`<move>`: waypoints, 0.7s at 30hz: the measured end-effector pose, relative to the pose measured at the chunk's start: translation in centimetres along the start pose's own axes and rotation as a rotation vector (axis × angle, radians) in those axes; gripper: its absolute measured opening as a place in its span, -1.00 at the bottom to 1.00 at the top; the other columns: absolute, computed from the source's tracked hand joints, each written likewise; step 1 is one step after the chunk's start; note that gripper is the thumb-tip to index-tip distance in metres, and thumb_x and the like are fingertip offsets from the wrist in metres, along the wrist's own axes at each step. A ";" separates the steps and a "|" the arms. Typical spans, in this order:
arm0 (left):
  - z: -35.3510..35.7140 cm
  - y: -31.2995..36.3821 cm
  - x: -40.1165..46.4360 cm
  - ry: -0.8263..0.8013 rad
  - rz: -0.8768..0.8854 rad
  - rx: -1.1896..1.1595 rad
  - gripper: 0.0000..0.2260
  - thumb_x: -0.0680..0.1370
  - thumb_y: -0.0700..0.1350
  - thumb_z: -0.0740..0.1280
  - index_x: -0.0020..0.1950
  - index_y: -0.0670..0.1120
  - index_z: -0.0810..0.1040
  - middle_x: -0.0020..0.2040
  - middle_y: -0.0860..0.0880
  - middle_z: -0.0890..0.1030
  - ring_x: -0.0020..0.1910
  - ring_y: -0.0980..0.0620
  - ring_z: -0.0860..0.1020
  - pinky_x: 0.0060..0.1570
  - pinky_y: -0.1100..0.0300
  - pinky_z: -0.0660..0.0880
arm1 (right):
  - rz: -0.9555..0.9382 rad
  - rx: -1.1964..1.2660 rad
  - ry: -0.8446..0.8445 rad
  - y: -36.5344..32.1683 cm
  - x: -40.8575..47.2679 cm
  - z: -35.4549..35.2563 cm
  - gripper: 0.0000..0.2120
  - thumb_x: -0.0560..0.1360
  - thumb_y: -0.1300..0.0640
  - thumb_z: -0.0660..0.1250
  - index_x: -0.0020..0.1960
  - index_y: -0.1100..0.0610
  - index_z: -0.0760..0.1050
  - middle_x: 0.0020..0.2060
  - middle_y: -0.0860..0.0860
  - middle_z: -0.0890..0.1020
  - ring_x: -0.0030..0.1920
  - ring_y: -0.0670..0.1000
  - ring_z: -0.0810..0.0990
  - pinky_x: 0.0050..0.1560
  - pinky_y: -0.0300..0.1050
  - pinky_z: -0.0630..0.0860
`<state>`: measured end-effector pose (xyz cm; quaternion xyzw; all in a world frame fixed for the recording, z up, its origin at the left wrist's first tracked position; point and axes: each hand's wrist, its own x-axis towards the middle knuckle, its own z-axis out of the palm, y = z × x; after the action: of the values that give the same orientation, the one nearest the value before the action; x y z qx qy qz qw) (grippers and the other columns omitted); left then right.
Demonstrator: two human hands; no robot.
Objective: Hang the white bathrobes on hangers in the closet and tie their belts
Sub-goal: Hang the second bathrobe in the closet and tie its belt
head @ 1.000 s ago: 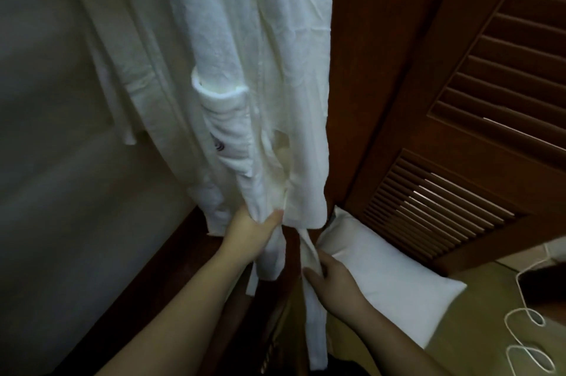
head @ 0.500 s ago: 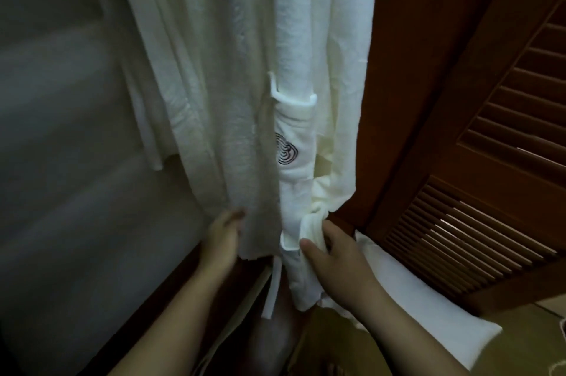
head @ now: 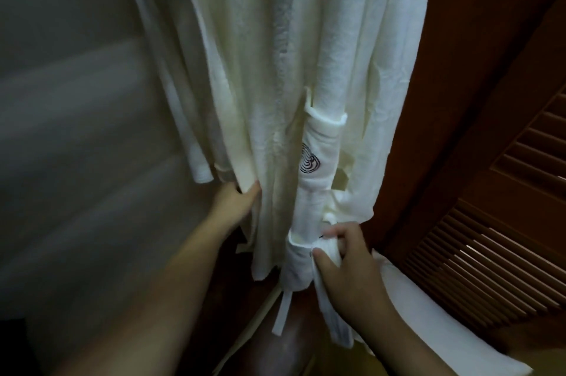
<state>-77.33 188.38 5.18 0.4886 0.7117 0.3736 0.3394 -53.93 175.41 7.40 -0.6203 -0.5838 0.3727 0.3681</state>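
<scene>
A white bathrobe (head: 306, 54) hangs in long folds in the closet; its hanger is out of view above. A pocket with a dark spiral logo (head: 310, 161) shows on its front. My left hand (head: 239, 201) grips a fold at the robe's left hem. My right hand (head: 349, 265) pinches a bunch of white fabric at the robe's lower right edge, beside the pocket. A narrow white belt strip (head: 281, 313) dangles below the hem between my arms. A second white garment (head: 171, 84) hangs behind at the left.
A dark wooden louvred closet door (head: 496, 238) stands open at the right. A white pillow (head: 444, 336) lies on the closet floor under my right forearm. The grey closet wall (head: 76, 130) fills the left side.
The camera has tilted up and closer. My left hand moved left to a fold at the hem, and my right hand rose from the hanging strip to bunch fabric beside the pocket.
</scene>
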 end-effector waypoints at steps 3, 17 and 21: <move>2.4 0.5 -4.0 -0.011 -0.011 -0.045 -0.65 0.56 0.18 0.39 0.04 -0.09 0.71 -0.14 0.08 0.73 -0.04 0.13 0.69 -0.04 0.15 0.59 | -0.015 -0.072 -0.125 -0.2 1.0 1.1 -0.84 0.57 0.01 0.38 0.12 -0.16 0.50 0.00 -0.21 0.61 0.02 -0.23 0.58 0.10 -0.15 0.55; 5.7 -2.8 -13.2 -0.249 0.338 -0.068 -0.66 0.57 -0.19 0.33 0.30 0.04 0.67 0.25 0.14 0.66 0.32 0.15 0.56 0.38 0.19 0.45 | -0.029 -0.241 0.021 0.7 6.6 3.6 -0.83 0.42 -0.12 0.32 -0.19 -0.07 0.39 -0.25 0.03 0.56 -0.17 0.13 0.57 -0.23 -0.08 0.42; 3.9 -4.2 -12.1 0.078 0.031 -0.247 -0.70 0.37 -0.23 0.36 -0.18 0.19 0.72 -0.12 0.11 0.74 -0.06 0.17 0.68 0.07 0.09 0.61 | -0.063 -0.197 -0.021 1.4 7.5 1.4 -0.85 0.56 0.11 0.38 -0.17 -0.02 0.46 -0.24 0.02 0.59 -0.20 0.02 0.56 -0.28 -0.25 0.35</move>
<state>-72.33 176.65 1.04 0.4392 0.6653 0.4823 0.3632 -54.21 182.85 5.30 -0.6307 -0.6407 0.3083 0.3109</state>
